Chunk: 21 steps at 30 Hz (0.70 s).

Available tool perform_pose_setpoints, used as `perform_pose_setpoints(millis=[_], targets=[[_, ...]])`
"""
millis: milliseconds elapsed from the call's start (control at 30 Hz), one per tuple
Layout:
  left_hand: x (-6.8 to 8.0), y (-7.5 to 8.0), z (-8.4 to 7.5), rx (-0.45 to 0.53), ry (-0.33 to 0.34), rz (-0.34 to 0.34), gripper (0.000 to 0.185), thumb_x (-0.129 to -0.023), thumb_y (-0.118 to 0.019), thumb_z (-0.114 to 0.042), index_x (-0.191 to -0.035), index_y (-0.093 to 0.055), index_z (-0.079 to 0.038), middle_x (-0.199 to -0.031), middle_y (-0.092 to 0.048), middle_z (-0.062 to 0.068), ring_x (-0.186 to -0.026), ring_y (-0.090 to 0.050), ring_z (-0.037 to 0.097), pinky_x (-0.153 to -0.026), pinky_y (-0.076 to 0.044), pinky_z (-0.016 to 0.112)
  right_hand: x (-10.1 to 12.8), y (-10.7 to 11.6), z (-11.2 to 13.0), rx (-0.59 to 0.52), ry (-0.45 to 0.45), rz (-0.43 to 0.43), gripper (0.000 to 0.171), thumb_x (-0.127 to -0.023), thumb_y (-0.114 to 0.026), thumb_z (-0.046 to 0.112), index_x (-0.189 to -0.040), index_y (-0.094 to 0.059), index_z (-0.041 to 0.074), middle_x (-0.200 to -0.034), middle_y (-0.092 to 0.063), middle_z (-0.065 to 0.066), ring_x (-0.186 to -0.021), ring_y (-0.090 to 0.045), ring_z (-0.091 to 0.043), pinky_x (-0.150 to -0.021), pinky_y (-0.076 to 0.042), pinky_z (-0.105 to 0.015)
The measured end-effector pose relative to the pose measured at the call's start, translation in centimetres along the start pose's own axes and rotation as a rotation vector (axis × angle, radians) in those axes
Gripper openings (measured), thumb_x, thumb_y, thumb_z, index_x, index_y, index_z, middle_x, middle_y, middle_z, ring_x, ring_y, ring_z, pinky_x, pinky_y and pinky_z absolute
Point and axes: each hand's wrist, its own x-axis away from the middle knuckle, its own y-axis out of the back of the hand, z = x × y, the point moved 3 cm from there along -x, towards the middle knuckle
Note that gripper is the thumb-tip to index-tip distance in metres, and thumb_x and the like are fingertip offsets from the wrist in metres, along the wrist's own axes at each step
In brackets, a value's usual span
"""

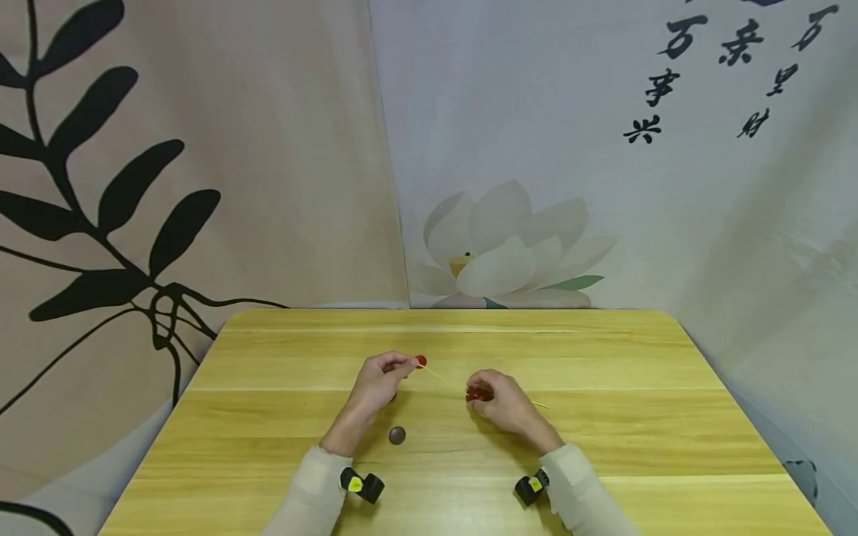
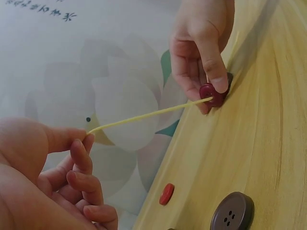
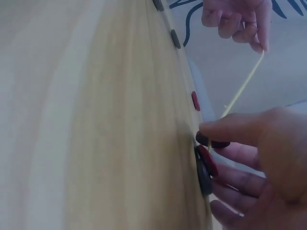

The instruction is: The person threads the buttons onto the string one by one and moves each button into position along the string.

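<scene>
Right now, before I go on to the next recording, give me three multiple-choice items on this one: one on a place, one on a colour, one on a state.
1. Where does the loose dark button lie?
A. on the table between the two forearms
B. in the left hand
C. on the floor

2. What colour is the cord stretched between the hands?
A. blue
B. pale yellow
C. black

3. What is the left hand doing?
A. lying flat on the table
B. pinching the end of the cord
C. covering the dark button

Answers:
1 A, the head view shows it alone on the wood, nearer the person than both hands.
2 B, the left wrist view shows a yellow strand against the cloth.
3 B, its fingertips close on the cord's end, while the right hand holds a red button at the cord's other end.
</scene>
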Motion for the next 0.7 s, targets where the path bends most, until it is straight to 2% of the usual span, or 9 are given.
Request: perform_pose_setpoints(millis=[133,200,367,700], targets=[[0.05,0.04,0.06,0.002,-0.001,-0.002,0.022,-0.096,-0.066,-0.024,-0.104,-0.072,-0.004,-0.087,-0.059,0.007,-0.062,-0.04,0.011,-0.054,-0.033,0.023,0.17,0.07,-0.39,-0.004,-0.005,0.005,0.027,-0.085,-0.075,0.002,-0.11,-0.066,0.006,-0.107,-0.068,-0.005,-0.101,-0.064,-0.022,-0.09,-0.051,-0.044],[0.03,0.08,0.1,0.004,0.002,-0.003,0.021,-0.096,-0.066,-0.023,-0.103,-0.072,-0.005,-0.087,-0.059,0.007,-0.06,-0.039,0.011,-0.054,-0.033,0.023,0.26,0.12,-0.54,-0.005,-0.006,0.006,0.028,-0.085,-0.074,0.002,-0.111,-0.067,0.007,-0.115,-0.068,-0.008,-0.106,-0.064,-0.025,-0.093,-0.05,-0.045],[-0.05,0.07,0.22,0.004,0.01,-0.004,0.02,-0.096,-0.067,-0.025,-0.102,-0.072,-0.007,-0.087,-0.058,0.005,-0.068,-0.042,0.014,-0.058,-0.034,0.025,0.39,0.24,-0.86,-0.025,-0.013,0.018,0.025,-0.086,-0.074,0.002,-0.109,-0.068,0.011,-0.134,-0.062,-0.01,-0.12,-0.06,-0.032,-0.098,-0.048,-0.048],[-0.28,-0.07,0.58,-0.012,0.019,0.001,0.024,-0.096,-0.067,-0.025,-0.105,-0.07,-0.003,-0.089,-0.057,0.003,-0.073,-0.043,0.016,-0.059,-0.034,0.025,0.19,0.48,-1.0,-0.031,-0.026,0.045,0.027,-0.086,-0.074,0.001,-0.111,-0.071,0.011,-0.136,-0.061,-0.012,-0.127,-0.054,-0.036,-0.105,-0.041,-0.053]])
